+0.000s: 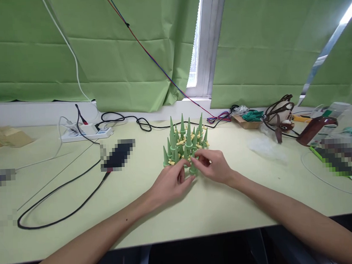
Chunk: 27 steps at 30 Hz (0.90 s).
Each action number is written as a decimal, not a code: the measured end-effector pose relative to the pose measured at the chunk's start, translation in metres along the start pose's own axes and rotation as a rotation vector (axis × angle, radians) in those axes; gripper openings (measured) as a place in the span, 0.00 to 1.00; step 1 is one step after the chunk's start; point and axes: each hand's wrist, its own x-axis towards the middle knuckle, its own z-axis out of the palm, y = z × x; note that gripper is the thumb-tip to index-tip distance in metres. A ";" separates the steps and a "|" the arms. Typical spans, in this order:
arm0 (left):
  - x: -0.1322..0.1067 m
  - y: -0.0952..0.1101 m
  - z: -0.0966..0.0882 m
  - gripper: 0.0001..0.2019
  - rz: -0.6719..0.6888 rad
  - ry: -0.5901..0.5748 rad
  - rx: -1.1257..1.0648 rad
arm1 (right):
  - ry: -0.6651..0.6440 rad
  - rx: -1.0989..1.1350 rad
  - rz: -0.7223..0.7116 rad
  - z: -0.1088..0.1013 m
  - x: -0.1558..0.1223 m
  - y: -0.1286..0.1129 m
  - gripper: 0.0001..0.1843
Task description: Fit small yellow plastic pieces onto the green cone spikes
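A cluster of pointed green cones (188, 135) stands upright on the table, with small yellow pieces (180, 142) joined between them. At its front edge is one green cone base (193, 170), partly covered by my fingers. My left hand (174, 182) reaches in from the left, its index finger and thumb curled around this front cone. From the right, my right hand (214, 166) meets it, with thumb and index finger pinched close to the cone's upper part. Whatever lies between those right fingertips is too small and hidden to make out.
Left of the cluster lies a dark phone-like device (118, 154) on a black cable (64, 181). A white power strip (87, 132) stands at the back. Further right are a plastic bag (265, 147), a cardboard box (245, 122) and a dark red bottle (317, 130).
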 end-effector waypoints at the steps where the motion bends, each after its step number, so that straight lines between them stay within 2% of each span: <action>1: 0.000 0.000 0.000 0.14 -0.001 -0.018 0.016 | -0.018 0.008 -0.007 0.002 -0.002 0.001 0.09; 6: 0.002 -0.002 -0.002 0.12 0.001 -0.024 0.073 | -0.103 0.049 -0.084 0.005 -0.011 0.001 0.11; 10: 0.004 -0.003 -0.001 0.13 0.031 -0.024 0.090 | -0.109 0.101 -0.162 0.007 -0.016 -0.001 0.11; 15: 0.006 -0.004 -0.001 0.13 0.035 -0.030 0.118 | -0.118 0.135 -0.111 0.003 -0.016 0.000 0.11; 21: 0.008 -0.006 -0.003 0.14 -0.019 -0.042 0.134 | -0.112 0.085 -0.115 -0.014 -0.010 0.009 0.10; 25: 0.007 -0.006 -0.003 0.16 -0.034 -0.032 0.138 | -0.129 -0.009 -0.080 -0.027 -0.005 0.017 0.15; 27: 0.007 -0.006 -0.002 0.17 -0.031 -0.027 0.146 | -0.180 -0.053 -0.046 -0.032 -0.003 0.021 0.17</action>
